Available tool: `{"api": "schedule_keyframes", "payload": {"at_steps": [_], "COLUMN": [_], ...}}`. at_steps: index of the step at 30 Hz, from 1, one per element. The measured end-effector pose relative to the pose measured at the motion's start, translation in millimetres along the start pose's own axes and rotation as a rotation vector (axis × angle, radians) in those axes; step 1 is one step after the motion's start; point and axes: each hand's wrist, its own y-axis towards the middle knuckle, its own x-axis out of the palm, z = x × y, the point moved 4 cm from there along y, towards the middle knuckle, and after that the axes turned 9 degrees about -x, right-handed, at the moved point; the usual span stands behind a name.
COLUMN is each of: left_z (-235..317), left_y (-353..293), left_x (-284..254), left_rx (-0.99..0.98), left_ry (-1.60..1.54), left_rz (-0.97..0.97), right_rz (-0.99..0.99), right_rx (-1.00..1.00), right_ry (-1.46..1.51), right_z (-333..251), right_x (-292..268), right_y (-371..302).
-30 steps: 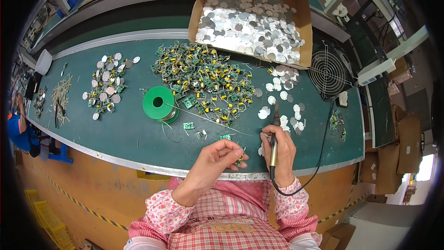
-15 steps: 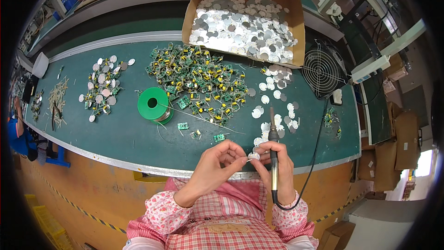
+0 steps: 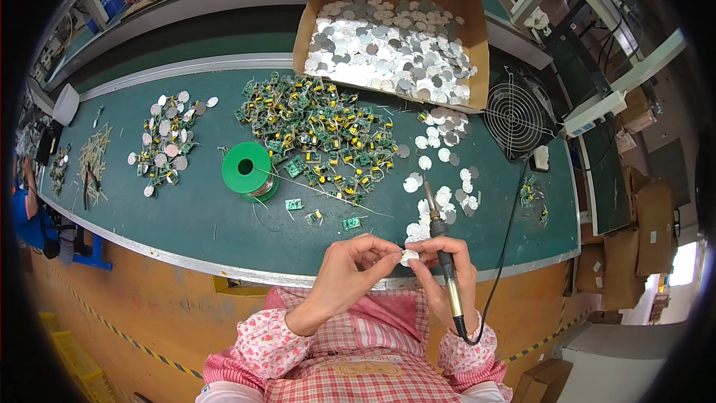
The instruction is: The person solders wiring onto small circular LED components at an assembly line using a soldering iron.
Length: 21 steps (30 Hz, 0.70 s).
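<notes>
Close to the bench's front edge, both hands meet at a small round white disc (image 3: 409, 257). My left hand (image 3: 350, 269) is closed, thumb and fingertips pinching the disc's left side; anything else inside those fingers is hidden. The fingertips of my right hand (image 3: 447, 272) touch the disc's right side. That hand also grips a soldering iron (image 3: 447, 265), its tip pointing up and away from the disc. Just beyond the fingers lie more white discs (image 3: 418, 231). Small green circuit boards (image 3: 351, 223) rest ahead of my left hand.
A green solder spool (image 3: 247, 169) stands beside a big heap of circuit boards (image 3: 317, 119). Behind is a cardboard box (image 3: 477, 45) of discs. A fan (image 3: 516, 116) sits at the right, near the iron's cable (image 3: 509, 231). Boards with discs (image 3: 165, 138) lie left.
The soldering iron has tilted, its tip swinging left and its cable end right. The disc between my fingertips has turned and shows more of its face.
</notes>
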Motion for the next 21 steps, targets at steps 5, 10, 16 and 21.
{"api": "schedule_keyframes", "payload": {"at_steps": [5, 10, 16, 21], "left_z": [7, 10, -5, -10], "left_y": [-4, -6, 3, 4], "left_x": [2, 6, 7, 9], "left_rx": [0.217, 0.3, 0.164, 0.093], "left_ry": [0.197, 0.167, -0.043, -0.199], "left_rz": [0.192, 0.226, 0.137, 0.073], "right_rz": [0.0, -0.023, -0.027, -0.004], "right_rx": [-0.007, 0.033, 0.049, 0.036], "right_ry": [0.001, -0.015, 0.055, 0.041], "right_z": [2, 2, 5, 4], "right_x": [0, -2, -2, -1], "right_y": [1, 2, 4, 6]}}
